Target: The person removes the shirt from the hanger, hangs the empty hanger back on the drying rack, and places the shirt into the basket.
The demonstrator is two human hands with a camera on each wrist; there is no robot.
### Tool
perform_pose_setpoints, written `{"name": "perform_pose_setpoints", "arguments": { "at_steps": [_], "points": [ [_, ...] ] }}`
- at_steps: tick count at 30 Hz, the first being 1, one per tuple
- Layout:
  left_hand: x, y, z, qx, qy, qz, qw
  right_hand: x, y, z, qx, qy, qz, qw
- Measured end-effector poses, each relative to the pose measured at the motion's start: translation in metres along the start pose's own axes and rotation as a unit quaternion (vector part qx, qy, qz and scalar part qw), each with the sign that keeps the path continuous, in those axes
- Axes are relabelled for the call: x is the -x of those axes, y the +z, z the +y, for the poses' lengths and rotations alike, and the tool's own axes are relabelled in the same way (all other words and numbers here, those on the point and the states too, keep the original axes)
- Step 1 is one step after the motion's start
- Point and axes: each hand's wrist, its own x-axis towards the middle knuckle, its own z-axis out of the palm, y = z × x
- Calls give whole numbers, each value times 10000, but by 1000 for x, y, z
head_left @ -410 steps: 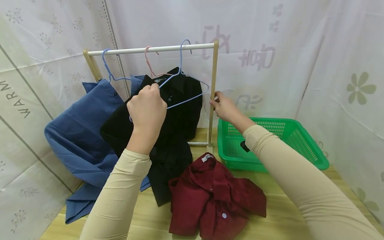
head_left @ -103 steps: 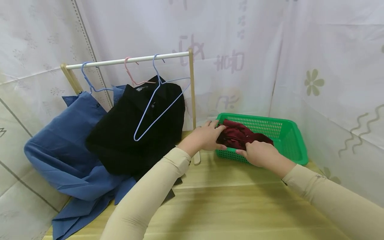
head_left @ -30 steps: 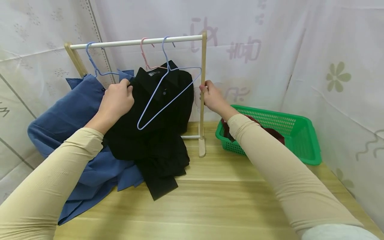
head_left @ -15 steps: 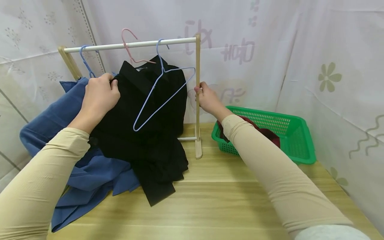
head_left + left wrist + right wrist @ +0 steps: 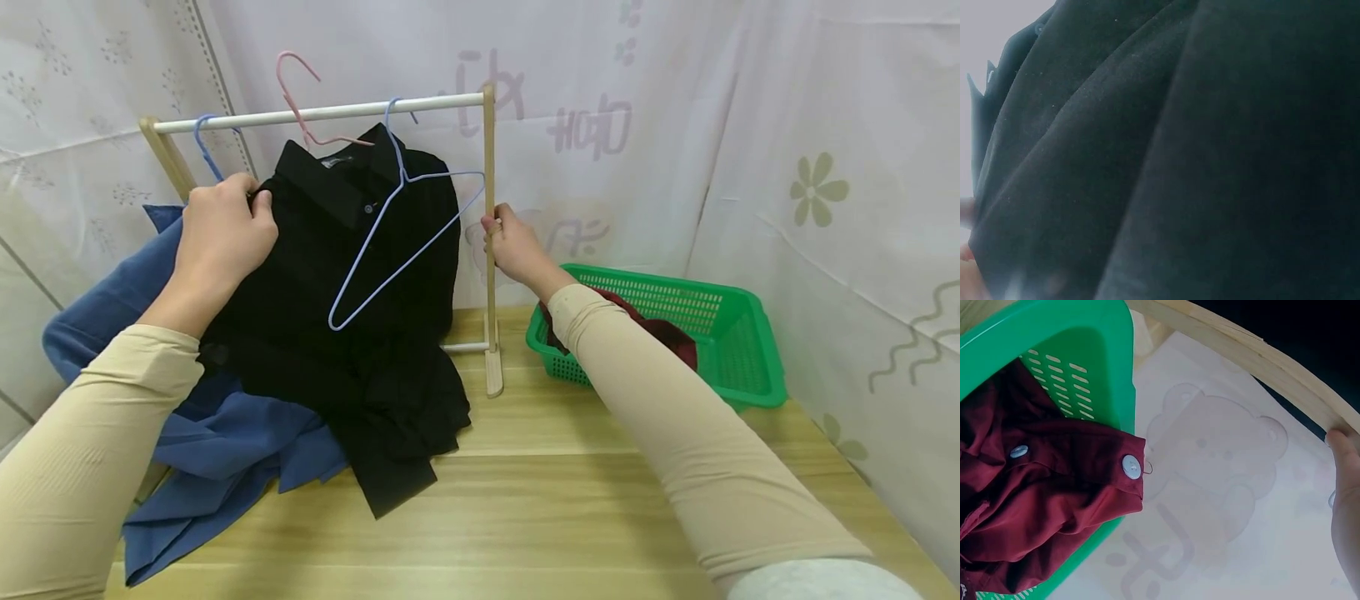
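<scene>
In the head view my left hand (image 5: 228, 229) grips the shoulder of a black shirt (image 5: 322, 275), which sits on a pink hanger (image 5: 306, 125). That hanger's hook stands above the white rail (image 5: 442, 102), clear of it. Black cloth fills most of the left wrist view. My right hand (image 5: 517, 242) holds the right wooden post (image 5: 489, 167) of the clothes rack, fingers and thumb around it. A bare light-blue hanger (image 5: 402, 173) hangs on the rail in front of the black shirt.
Left of the black shirt, a blue garment (image 5: 232, 442) hangs from a blue hanger (image 5: 206, 146) and trails onto the wooden table (image 5: 570, 517). At the right stands a green basket (image 5: 750, 333) containing a maroon shirt (image 5: 1072, 481) with pale buttons. Patterned curtains close off the back and sides.
The maroon shirt went from the table into the basket earlier. Over the last second my left hand moved left and up with the black shirt, and the pink hook rose off the rail.
</scene>
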Motion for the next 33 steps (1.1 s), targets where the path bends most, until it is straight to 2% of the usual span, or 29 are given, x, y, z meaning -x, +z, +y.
{"name": "perform_pose_setpoints", "arguments": {
  "at_steps": [7, 13, 16, 19, 23, 26, 33],
  "points": [
    [9, -10, -7, -21, -118, -41, 9999, 0, 2, -1, 26, 57, -52, 10000],
    [27, -15, -24, -97, -105, 28, 9999, 1, 10, -4, 87, 77, -52, 9999],
    [40, -17, -34, -161, -20, 220, 9996, 0, 13, -8, 38, 36, -25, 10000],
    [56, -15, -42, -157, 244, 530, 9982, 0, 15, -12, -58, 22, 20, 10000],
    [82, -5, -51, -92, 769, 963, 9923, 1, 17, -15, 42, 11, 35, 10000],
    [103, 3, -58, -85, 1006, 1109, 9887, 2, 19, -15, 89, -11, -2, 10000],
    [139, 16, -84, 11, 1249, 1479, 9811, 1, 24, -15, -78, -40, 56, 9999]
  ]
}}
